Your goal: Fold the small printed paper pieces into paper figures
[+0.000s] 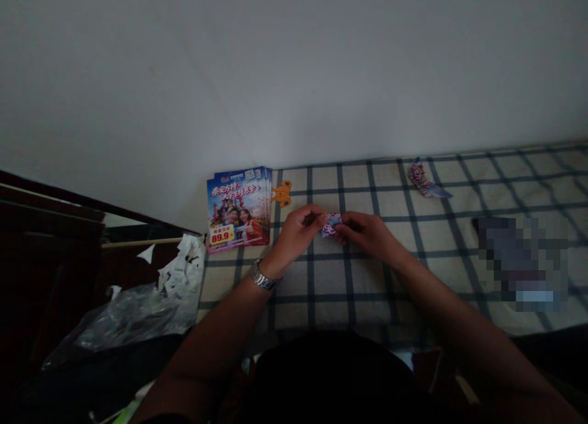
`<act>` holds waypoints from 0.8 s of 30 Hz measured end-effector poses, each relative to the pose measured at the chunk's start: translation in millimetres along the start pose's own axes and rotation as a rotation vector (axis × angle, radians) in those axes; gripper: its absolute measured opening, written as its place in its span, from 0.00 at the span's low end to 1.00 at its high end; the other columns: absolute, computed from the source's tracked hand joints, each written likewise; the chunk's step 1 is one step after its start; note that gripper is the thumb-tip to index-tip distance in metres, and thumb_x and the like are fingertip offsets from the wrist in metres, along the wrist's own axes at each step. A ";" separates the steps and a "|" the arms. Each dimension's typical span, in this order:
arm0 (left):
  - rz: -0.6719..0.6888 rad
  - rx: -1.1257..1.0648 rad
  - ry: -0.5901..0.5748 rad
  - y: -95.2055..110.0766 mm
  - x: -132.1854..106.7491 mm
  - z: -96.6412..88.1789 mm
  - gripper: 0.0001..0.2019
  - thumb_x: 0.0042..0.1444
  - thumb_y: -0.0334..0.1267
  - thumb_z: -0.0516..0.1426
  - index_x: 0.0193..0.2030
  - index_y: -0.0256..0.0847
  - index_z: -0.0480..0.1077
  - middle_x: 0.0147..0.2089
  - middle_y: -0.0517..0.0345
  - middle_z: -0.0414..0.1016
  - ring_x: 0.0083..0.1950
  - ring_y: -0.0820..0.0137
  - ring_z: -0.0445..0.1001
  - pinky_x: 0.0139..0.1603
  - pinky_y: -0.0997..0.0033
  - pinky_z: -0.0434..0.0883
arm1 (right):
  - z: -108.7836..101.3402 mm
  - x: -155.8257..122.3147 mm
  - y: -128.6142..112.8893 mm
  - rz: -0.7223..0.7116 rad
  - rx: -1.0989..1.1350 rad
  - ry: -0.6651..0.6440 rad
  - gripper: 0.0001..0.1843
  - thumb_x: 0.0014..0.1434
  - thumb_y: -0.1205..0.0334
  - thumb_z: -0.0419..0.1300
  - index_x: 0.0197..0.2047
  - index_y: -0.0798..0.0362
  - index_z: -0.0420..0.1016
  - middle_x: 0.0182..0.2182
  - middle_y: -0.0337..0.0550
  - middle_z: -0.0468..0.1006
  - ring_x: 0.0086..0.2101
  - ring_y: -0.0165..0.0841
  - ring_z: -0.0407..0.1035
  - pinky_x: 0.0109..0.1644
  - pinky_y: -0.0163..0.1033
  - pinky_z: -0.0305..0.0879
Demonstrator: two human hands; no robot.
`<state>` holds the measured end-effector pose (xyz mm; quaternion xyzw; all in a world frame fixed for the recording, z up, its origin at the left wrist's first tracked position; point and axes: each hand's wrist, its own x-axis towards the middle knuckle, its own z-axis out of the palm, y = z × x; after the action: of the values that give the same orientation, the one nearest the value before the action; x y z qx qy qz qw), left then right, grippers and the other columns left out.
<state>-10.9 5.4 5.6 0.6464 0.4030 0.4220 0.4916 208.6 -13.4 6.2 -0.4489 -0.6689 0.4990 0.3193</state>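
Between my two hands is a small folded piece of printed paper (pixel 329 227), patterned in red, white and blue. My left hand (pixel 301 231), with a metal-banded watch (pixel 265 276) at the wrist, pinches its left side. On the right side, the fingers of my right hand (pixel 367 233) are closed on the same paper. Both hands are just above the checked cloth (pixel 294 289). Farther right, near the wall, lies a folded paper piece (pixel 425 180) with similar printing and a pointed end.
A stack of printed flyers (pixel 239 212) lies at the cloth's left end, beside an orange bear figure (pixel 282 193). A blurred-out object (pixel 519 261) is at the right. Clear plastic (pixel 133 317) and torn white paper (pixel 184 265) lie off the left edge. A wall (pixel 294 75) borders the back.
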 end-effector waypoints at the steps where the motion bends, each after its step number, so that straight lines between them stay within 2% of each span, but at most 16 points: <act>1: -0.002 -0.001 -0.002 -0.7 0.0 0.0 0.15 0.66 0.51 0.63 0.40 0.39 0.76 0.34 0.58 0.77 0.35 0.72 0.74 0.38 0.73 0.71 | 0.1 -0.1 0.2 0.007 0.007 -0.002 0.14 0.69 0.48 0.61 0.43 0.51 0.79 0.32 0.41 0.82 0.31 0.33 0.77 0.39 0.40 0.72; 8: 0.019 0.070 -0.051 -2.4 0.5 -0.7 0.12 0.66 0.48 0.62 0.41 0.40 0.76 0.37 0.57 0.79 0.38 0.70 0.77 0.41 0.72 0.73 | -1.4 -0.9 -0.8 0.006 -0.119 -0.041 0.16 0.70 0.49 0.60 0.41 0.51 0.80 0.28 0.39 0.80 0.28 0.32 0.73 0.34 0.38 0.66; 17: 0.034 0.083 -0.069 -2.2 -0.6 -0.8 0.11 0.68 0.47 0.62 0.42 0.41 0.77 0.38 0.57 0.81 0.38 0.71 0.79 0.40 0.72 0.74 | -0.3 -1.8 -2.9 0.028 -0.074 -0.032 0.16 0.68 0.47 0.62 0.41 0.52 0.80 0.28 0.39 0.80 0.28 0.31 0.72 0.33 0.37 0.65; 24: 0.060 0.140 -0.123 -4.8 -1.6 -0.9 0.12 0.69 0.47 0.61 0.40 0.41 0.77 0.36 0.58 0.80 0.37 0.72 0.77 0.38 0.73 0.71 | -2.7 -0.8 -3.0 -0.066 -0.127 0.070 0.16 0.71 0.47 0.58 0.42 0.50 0.77 0.30 0.39 0.80 0.30 0.32 0.72 0.35 0.37 0.66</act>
<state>-12.7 5.0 0.8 0.7155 0.3810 0.3671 0.4561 210.5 -13.4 9.9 -0.4631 -0.7022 0.4289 0.3295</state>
